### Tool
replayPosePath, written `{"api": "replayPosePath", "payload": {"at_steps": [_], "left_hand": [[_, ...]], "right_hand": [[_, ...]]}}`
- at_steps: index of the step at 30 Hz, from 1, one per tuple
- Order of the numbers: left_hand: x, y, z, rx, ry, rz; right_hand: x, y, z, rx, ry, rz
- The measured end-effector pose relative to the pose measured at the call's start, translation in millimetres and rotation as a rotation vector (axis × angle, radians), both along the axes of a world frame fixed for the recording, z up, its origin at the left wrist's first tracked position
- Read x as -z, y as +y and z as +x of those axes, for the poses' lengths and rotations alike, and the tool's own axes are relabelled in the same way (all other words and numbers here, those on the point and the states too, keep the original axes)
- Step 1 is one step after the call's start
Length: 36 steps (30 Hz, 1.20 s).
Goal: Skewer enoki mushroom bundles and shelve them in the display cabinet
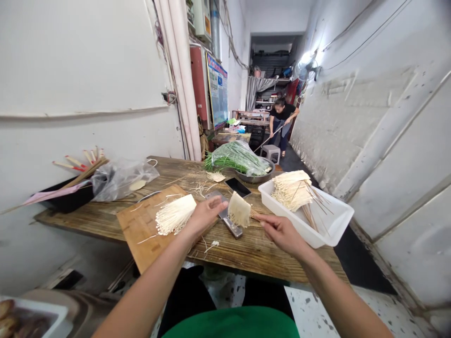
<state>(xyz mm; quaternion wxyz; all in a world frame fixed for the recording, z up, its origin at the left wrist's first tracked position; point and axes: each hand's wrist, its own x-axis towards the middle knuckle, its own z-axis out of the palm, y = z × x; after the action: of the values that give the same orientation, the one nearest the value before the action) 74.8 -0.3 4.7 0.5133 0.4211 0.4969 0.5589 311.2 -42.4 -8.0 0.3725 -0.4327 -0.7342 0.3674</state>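
My right hand (280, 233) pinches the thin wooden sticks of an enoki mushroom skewer (239, 210), and its flat, pale bunch points left. Just left of that bunch is my left hand (207, 213), fingers stretched out and holding nothing that I can see. Beneath the two hands lies a cleaver (233, 228), its blade partly hidden by my left hand. A pile of enoki mushrooms (176, 215) rests on the wooden cutting board (132, 220). To the right, a white plastic tub (340, 218) contains a stack of enoki skewers (291, 188), sticks toward the right.
A phone (237, 187) lies behind the cleaver. Farther back, bagged green stalks (237, 157) sit in a metal bowl (259, 177). A black container (66, 197) and clear plastic bag (121, 180) are at left. Beyond the table a person (282, 119) holds a long pole near a stool (271, 151).
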Motion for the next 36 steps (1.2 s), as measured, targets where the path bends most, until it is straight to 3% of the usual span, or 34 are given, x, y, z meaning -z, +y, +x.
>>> {"api": "replayPosePath", "payload": {"at_steps": [4,9,15,21,28,32,36], "left_hand": [[-39.6,3.0,1.3,0.145,-0.16,0.09],[-63.7,-4.9,11.8,0.32,-0.103,0.031],[-67.9,-12.9,19.2,0.36,0.116,0.175],[-78.9,-26.9,34.6,0.386,0.098,0.186],[-91.7,-39.7,33.4,0.429,0.099,0.062],[-93.7,-42.7,27.9,0.465,0.211,0.142],[-87.7,-43.2,29.9,0.442,0.353,0.261]], "right_hand": [[-31.2,5.3,20.5,-0.153,0.073,-0.111],[-41.2,10.7,34.4,-0.3,0.022,-0.126],[-59.9,10.3,43.5,-0.326,-0.098,-0.029],[-76.8,7.6,25.3,-0.164,-0.148,0.094],[-83.1,1.0,14.9,-0.241,-0.212,0.18],[-89.0,3.0,16.7,-0.291,-0.295,0.187],[-90.3,9.7,6.9,-0.283,-0.281,0.281]]}}
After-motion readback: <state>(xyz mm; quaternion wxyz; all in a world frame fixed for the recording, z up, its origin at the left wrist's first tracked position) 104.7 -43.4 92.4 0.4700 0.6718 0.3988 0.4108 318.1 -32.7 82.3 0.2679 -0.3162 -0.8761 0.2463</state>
